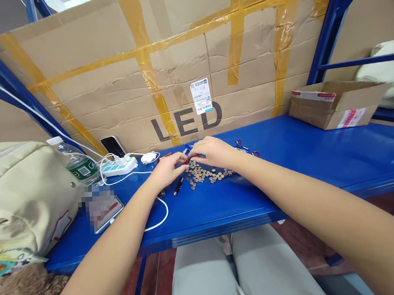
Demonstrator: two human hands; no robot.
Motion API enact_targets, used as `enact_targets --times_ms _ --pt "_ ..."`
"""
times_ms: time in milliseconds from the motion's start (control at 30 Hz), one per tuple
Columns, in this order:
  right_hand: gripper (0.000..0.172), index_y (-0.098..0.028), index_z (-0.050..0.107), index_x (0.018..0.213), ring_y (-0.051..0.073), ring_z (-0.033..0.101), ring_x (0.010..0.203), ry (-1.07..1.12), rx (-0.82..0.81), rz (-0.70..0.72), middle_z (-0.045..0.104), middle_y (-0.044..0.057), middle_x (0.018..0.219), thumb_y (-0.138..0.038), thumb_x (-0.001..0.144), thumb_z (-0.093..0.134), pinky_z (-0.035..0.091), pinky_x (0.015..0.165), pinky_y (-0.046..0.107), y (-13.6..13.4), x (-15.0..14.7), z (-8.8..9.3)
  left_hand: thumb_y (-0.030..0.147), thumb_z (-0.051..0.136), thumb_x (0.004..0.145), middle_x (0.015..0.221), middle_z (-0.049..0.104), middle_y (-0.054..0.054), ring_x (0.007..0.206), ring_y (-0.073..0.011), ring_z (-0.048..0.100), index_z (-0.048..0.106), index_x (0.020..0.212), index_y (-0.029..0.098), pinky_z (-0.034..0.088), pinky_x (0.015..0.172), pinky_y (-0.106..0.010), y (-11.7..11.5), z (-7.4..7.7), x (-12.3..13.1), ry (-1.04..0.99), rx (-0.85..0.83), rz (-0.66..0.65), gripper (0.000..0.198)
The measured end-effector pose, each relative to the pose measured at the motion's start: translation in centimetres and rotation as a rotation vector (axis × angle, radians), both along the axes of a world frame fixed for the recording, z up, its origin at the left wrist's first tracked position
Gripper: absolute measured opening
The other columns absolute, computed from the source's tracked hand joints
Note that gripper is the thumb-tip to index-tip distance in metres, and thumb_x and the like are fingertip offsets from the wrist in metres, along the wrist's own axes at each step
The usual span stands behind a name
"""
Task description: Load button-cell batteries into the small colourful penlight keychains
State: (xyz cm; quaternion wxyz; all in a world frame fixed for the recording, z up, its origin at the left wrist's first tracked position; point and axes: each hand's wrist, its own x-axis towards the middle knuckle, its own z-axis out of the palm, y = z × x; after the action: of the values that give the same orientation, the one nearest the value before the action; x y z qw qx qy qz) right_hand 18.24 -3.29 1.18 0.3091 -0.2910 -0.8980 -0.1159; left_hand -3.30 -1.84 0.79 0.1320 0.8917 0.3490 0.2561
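Observation:
Both my hands meet over the blue shelf, fingertips closed around a small dark-red cylinder [187, 160]. My left hand [170, 168] pinches it from the left, and my right hand [208, 152] grips it from the right; fingers cover part of it. Just below them lies a loose spread of small round metal discs [198, 174], coin-like or button-cell-like. A short black pen-shaped tube [178, 187] rests left of the discs. Beyond my right wrist are small carabiner clips [238, 142], partly hidden by the arm. Something blue [188, 146] shows behind my fingers.
A white power strip [120, 166] with cables, a plastic bottle [81, 165], a phone [113, 146] and a blurred-screen device [105, 211] stand left, beside a cream bag [26, 193]. A large cardboard sheet [179, 73] backs the shelf. An open carton [331, 106] sits right.

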Motion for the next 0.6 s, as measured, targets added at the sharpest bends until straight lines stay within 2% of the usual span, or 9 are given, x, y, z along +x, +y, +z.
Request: enact_targets --times_ms 133,333,433,600 --pt "0.018 -0.022 0.072 0.093 0.017 0.064 0.084 -0.029 0.067 -0.032 0.073 0.003 0.090 -0.022 0.091 0.054 0.040 0.074 0.032 0.1 -0.1 -0.2 0.027 0.058 0.083 0.098 0.073 -0.003 0.092 -0.0198 0.069 0.059 0.095 0.023 0.054 0.086 -0.035 0.0 0.1 0.0 0.019 0.028 0.007 0.013" --pt "0.014 -0.018 0.072 0.091 0.017 0.063 0.079 0.055 -0.032 -0.046 0.071 0.005 0.086 -0.019 0.085 0.059 0.042 0.071 0.029 0.0 -0.4 -0.3 0.028 0.058 0.081 0.096 0.073 -0.004 0.092 -0.0212 0.069 0.060 0.092 0.022 0.053 0.084 -0.035 0.1 0.0 0.0 0.046 0.058 0.011 0.012" --pt "0.012 -0.017 0.072 0.088 0.017 0.063 0.078 0.186 -0.203 -0.046 0.071 0.004 0.083 -0.016 0.080 0.062 0.046 0.072 0.029 0.0 -0.5 -0.5 0.030 0.059 0.080 0.095 0.073 -0.004 0.092 -0.0223 0.069 0.061 0.092 0.022 0.052 0.083 -0.036 0.2 -0.1 -0.1 0.058 0.041 0.023 0.014" --pt "0.012 -0.015 0.068 0.089 0.017 0.069 0.076 0.586 -0.692 -0.053 0.074 0.008 0.086 -0.015 0.078 0.065 0.057 0.070 0.032 0.8 -0.8 -1.2 0.033 0.056 0.083 0.096 0.072 -0.004 0.089 -0.0216 0.067 0.066 0.099 0.022 0.051 0.081 -0.034 0.3 0.2 -0.2 0.097 0.012 0.060 0.021"
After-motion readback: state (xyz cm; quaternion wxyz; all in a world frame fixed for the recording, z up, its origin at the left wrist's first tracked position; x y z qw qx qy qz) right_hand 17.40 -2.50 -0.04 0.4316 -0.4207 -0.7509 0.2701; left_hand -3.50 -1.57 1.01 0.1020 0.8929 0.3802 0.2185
